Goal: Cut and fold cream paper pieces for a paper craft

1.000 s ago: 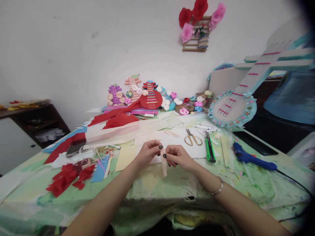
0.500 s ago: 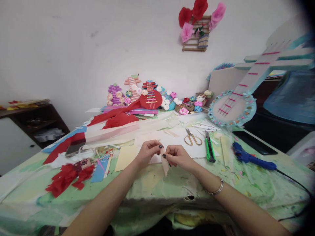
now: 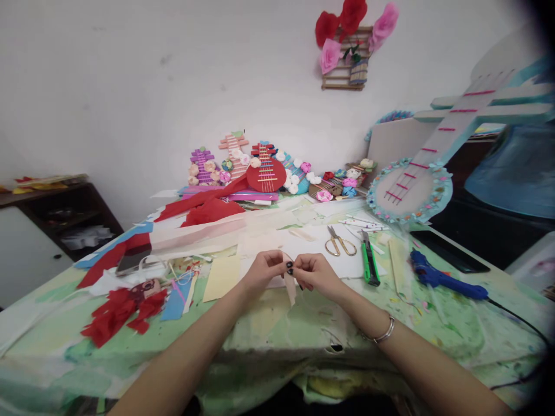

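While my left hand (image 3: pixel 266 273) and right hand (image 3: pixel 318 276) both pinch the pale strip (image 3: pixel 290 290) at the head view's centre — fingertips nearly meeting — an uneven tug could, I judge, tear or crease it. Below centre spreads a paint-stained green tablecloth (image 3: pixel 260 326); scissors (image 3: pixel 337 237) lie right of centre; a pale wall (image 3: pixel 130 86) fills the upper left.

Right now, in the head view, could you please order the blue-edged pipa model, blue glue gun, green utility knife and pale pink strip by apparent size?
1. Blue-edged pipa model
2. Blue glue gun
3. Green utility knife
Unranked: pale pink strip, partly hidden.
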`<state>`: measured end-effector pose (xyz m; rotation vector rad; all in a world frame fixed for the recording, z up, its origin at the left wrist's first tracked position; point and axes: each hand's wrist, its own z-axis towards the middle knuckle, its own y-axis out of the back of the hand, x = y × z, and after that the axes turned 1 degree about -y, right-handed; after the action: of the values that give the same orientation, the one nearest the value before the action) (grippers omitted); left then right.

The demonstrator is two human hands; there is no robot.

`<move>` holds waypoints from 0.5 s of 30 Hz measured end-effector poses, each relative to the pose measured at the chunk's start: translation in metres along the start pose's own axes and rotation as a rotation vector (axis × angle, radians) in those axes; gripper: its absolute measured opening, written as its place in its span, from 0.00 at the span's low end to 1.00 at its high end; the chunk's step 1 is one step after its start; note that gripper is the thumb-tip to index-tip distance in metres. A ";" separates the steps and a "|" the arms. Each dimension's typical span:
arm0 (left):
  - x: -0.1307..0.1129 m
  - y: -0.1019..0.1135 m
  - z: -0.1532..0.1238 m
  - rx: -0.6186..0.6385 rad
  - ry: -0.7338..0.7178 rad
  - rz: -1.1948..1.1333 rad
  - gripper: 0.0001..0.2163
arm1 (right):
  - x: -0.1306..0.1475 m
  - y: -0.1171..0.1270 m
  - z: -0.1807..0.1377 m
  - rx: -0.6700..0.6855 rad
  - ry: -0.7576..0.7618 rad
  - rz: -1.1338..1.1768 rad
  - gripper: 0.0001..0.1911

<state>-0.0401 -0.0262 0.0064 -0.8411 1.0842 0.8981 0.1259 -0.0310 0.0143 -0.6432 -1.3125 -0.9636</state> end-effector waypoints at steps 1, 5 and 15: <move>0.000 0.000 0.000 -0.012 -0.004 0.019 0.10 | 0.000 0.000 0.000 -0.004 -0.003 -0.005 0.13; 0.002 0.003 0.002 -0.091 -0.037 0.060 0.09 | -0.002 0.001 0.003 -0.024 0.036 -0.027 0.11; 0.007 0.005 0.006 -0.203 -0.048 0.014 0.11 | -0.011 0.005 0.007 0.005 0.064 -0.103 0.06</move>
<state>-0.0412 -0.0176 0.0001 -0.9747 0.9690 1.0470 0.1270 -0.0200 0.0056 -0.5411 -1.3009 -1.0558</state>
